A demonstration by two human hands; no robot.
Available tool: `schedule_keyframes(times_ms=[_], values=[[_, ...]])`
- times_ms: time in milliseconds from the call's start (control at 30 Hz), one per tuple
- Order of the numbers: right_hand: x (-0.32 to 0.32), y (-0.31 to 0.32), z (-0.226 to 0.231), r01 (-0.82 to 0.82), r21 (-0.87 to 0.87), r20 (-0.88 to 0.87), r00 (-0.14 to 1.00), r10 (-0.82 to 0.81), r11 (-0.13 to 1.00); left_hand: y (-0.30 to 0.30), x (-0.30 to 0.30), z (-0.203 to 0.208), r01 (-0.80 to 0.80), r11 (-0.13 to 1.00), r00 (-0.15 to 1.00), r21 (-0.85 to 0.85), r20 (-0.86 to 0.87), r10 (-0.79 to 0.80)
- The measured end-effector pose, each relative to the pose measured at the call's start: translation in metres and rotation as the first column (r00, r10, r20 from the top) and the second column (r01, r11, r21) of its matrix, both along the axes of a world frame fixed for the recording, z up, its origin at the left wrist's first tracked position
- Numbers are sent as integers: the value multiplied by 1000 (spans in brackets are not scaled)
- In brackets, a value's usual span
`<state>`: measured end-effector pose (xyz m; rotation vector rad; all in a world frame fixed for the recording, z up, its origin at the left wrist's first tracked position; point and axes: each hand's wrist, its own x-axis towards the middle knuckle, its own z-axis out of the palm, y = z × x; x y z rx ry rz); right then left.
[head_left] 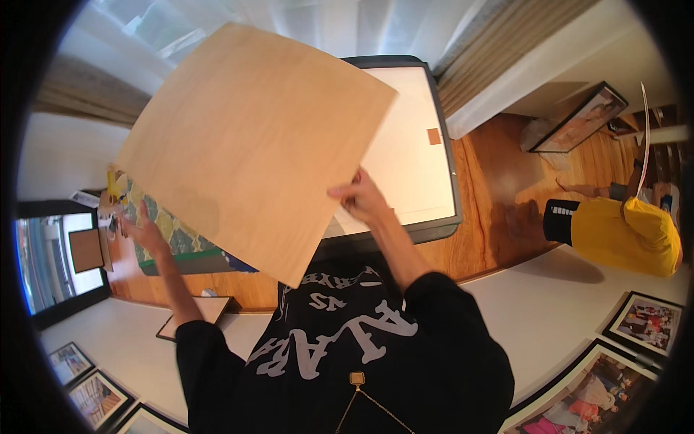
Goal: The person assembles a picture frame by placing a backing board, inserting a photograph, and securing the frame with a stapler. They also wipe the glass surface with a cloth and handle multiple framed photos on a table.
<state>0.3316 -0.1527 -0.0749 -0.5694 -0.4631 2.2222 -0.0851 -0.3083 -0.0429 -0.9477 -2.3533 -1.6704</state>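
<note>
A large, thin sheet of light plywood (253, 145) is held up at a tilt in front of me. My right hand (360, 199) grips its right edge, thumb on the near face and the other fingers partly hidden. Off the sheet's lower left edge is my left hand (148, 233), its fingers apart and seemingly not touching the wood. Behind the sheet lies a dark-framed panel with a white surface (412, 173), partly covered by it. A small brown square (434, 136) sits on the white surface near its right side.
A green and yellow patterned piece (170, 228) lies by my left hand. On the right, a person in a yellow top (614, 228) is near a framed picture (582, 116) leaning on the wall. Framed photos (643, 322) hang along the near wall. Wooden floor (488, 195) shows to the right.
</note>
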Motion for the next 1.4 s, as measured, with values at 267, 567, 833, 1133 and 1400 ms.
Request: schedule_keyframes(times_ms=[267,567,833,1133,1400], values=[[91,-82,-60,308,-163,144,947,-286,937,97,208,-48,166,898,5,407,910,-413],[111,-137,-100,503,-184,174,862,-476,844,120,231,-132,475,870,399,134,848,-349],[97,-102,-115,602,-73,208,789,-578,795,181,244,-186,516,838,394,177,820,-415],[122,-79,-96,289,-149,703,703,-104,946,192,237,-179,475,709,879,-521,316,-357],[160,-53,-86,-121,-371,804,454,384,921,165,249,-126,495,595,865,-633,296,-405]])
